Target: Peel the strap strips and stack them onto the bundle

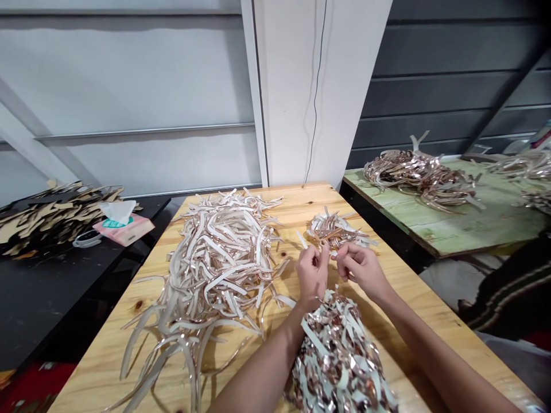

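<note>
Both my hands meet over the right half of the wooden table, fingertips pinched close together. My left hand [313, 271] is closed, with a pale strip end showing by its fingers. Just beside it, my right hand [360, 267] pinches a small whitish piece of strip. Beyond the hands lies a small heap of shiny rose-gold and white strips [333, 226]. Nearer me, between my forearms, sits a dense bundle of crinkled metallic and white strips [342, 355]. To the left spreads a large pile of long, loose white and rose-gold strips [221, 252].
The wooden table [297, 201] stands against a white pillar [316, 86]. On the black table [26, 310] at left are a tissue box [127, 228] and a stack of cut pieces [55, 215]. More strips [424, 175] lie on a green table [434, 235] at right, near dark striped cloth [512, 287].
</note>
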Demonstrator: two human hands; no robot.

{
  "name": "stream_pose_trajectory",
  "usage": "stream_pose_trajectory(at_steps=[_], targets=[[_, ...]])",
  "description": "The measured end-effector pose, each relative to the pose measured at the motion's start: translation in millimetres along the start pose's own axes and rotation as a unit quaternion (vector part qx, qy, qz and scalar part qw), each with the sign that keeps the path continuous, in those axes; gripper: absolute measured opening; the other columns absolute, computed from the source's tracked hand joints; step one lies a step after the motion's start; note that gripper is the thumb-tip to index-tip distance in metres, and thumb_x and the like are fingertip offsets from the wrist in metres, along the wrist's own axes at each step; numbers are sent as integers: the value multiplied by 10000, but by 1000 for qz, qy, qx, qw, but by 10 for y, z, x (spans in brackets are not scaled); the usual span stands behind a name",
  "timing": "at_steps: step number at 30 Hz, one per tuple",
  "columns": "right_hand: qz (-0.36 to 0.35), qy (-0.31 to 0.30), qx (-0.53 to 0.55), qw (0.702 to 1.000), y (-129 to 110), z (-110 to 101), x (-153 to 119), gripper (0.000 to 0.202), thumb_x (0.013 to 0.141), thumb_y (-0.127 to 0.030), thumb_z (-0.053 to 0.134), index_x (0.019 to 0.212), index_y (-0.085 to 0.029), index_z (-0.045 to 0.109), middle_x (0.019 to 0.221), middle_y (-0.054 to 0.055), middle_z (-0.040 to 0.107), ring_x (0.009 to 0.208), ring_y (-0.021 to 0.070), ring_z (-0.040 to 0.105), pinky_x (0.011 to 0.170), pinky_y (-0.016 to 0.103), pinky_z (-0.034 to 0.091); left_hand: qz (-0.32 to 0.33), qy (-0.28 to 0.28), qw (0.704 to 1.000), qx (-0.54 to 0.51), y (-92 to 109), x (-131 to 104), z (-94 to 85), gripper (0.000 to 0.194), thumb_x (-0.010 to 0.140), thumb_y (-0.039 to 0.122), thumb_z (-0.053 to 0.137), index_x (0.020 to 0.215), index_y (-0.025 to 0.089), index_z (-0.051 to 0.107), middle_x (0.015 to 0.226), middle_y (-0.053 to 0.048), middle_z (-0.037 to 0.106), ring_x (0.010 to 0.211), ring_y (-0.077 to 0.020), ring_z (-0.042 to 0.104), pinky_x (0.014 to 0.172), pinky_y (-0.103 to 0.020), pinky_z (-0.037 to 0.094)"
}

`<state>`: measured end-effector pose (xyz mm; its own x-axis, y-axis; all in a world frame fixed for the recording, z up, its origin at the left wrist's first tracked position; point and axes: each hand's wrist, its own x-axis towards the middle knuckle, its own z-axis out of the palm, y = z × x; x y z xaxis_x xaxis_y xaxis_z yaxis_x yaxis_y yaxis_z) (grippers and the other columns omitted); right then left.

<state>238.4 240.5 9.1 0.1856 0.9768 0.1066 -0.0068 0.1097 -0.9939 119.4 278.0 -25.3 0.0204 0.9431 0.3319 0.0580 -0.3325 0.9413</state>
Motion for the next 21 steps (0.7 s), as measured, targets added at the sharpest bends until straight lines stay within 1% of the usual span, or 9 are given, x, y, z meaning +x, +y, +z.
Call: stream_pose_trajectory(at_steps=[2,4,5,6,10,12,16,18,21], targets=[[-7,-9,-13,1000,-3,-4,-10,177,753,-291,690,669,-221,550,452,-53,555,402,102,453,422,221,360,16,-76,996,-36,37,-16,-15,409,1019,442,502,694,218,397,659,40,381,635,-133,367,617,-284,303],[-14,-19,-20,1000,-6,-5,-23,211,760,-285,695,646,-221,531,446,-53,547,404,96,447,426,216,343,21,-159,984,-81,64,-27,-37,397,1036,469,451,726,222,420,667,37,387,621,-134,367,601,-287,306],[-15,-24,-20,999,-11,-5,-29,221,761,-286,698,639,-221,526,439,-54,539,401,94,442,426,216,341,21,-188,977,-99,71,-31,-48,409,1035,489,446,724,223,423,660,36,386,610,-133,367,590,-288,306],[-14,-27,-18,999,-17,-6,-34,224,764,-289,700,638,-222,527,432,-55,534,395,94,436,423,216,338,22,-201,973,-109,73,-33,-56,424,1030,508,450,716,225,426,652,34,390,601,-133,371,580,-289,308],[-1,-33,-13,999,-35,-18,-34,206,786,-302,696,662,-224,550,420,-55,543,367,100,437,389,212,332,28,-187,978,-93,63,-44,-54,460,1025,549,437,708,222,500,629,1,481,584,-143,436,561,-294,352],[6,-33,-9,999,-32,-17,-27,200,788,-305,696,671,-227,554,426,-50,561,360,118,479,379,220,366,12,-188,978,-95,67,-49,-38,478,1040,553,388,724,220,524,617,-14,528,568,-148,475,559,-294,379],[-12,-14,-15,1000,-37,20,-29,177,773,-278,689,663,-227,560,463,-35,600,421,151,575,446,252,468,-4,-156,983,-97,109,-47,-20,483,1037,575,378,713,230,475,587,-3,505,532,-145,460,551,-292,372],[-31,4,-24,999,-45,41,-37,179,760,-251,669,627,-226,551,479,-41,580,444,137,556,467,248,467,-7,-141,985,-95,135,-45,-24,455,1020,592,413,740,237,466,583,7,489,526,-145,432,547,-293,352],[-34,30,-13,999,-32,51,-44,192,729,-228,644,572,-227,533,471,-60,487,455,125,496,476,251,456,-14,-147,984,-96,139,-50,-22,424,991,614,471,788,242,481,595,10,493,526,-146,418,547,-298,333]])
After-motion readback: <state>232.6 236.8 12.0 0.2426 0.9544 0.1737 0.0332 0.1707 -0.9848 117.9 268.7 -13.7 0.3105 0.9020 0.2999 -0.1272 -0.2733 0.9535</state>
